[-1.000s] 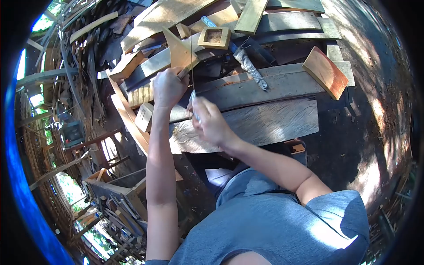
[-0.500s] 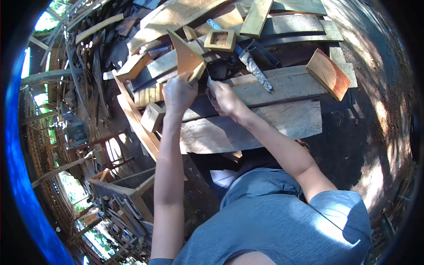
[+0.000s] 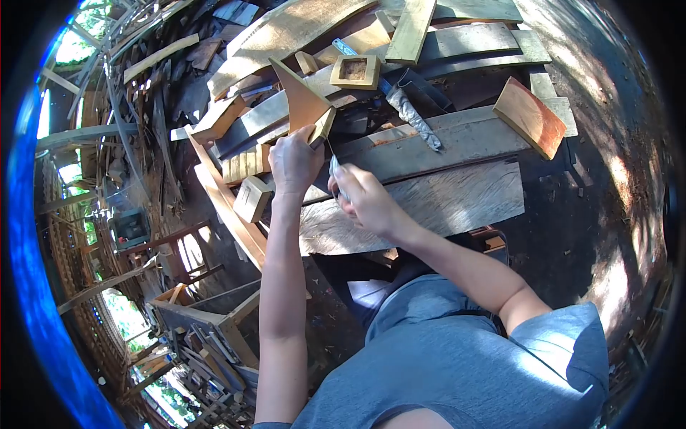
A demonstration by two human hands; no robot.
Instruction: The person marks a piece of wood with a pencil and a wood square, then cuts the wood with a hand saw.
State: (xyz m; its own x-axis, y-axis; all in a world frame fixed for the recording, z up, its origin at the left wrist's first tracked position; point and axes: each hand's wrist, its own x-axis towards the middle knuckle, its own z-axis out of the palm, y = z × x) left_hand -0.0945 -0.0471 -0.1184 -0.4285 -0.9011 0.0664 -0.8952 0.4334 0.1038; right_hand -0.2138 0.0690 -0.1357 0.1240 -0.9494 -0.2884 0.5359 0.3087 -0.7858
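My left hand (image 3: 294, 163) is closed around the near end of a wooden piece (image 3: 304, 96) with a pointed, triangular upper part, held over the bench. In my right hand (image 3: 363, 200), closed just to the right and nearer my body, is a thin-bladed hand tool (image 3: 334, 164). Its narrow blade points up toward the wood's right edge; whether it touches is too fine to tell. My fingers cover most of the handle. A square wooden block with a hollow (image 3: 355, 71) lies beyond my hands, and a small wooden block (image 3: 252, 199) sits beside my left wrist.
The bench is made of weathered planks (image 3: 429, 204). Across it lie a tool with a wrapped handle (image 3: 414, 118), a reddish-ended board (image 3: 529, 118) at the right and a grooved wooden block (image 3: 246, 164). A wooden crate (image 3: 227, 330) of offcuts stands at lower left.
My right hand has drawn back toward my body with the tool, away from the wooden piece's edge. My left hand keeps its hold, and the whole view has shifted slightly.
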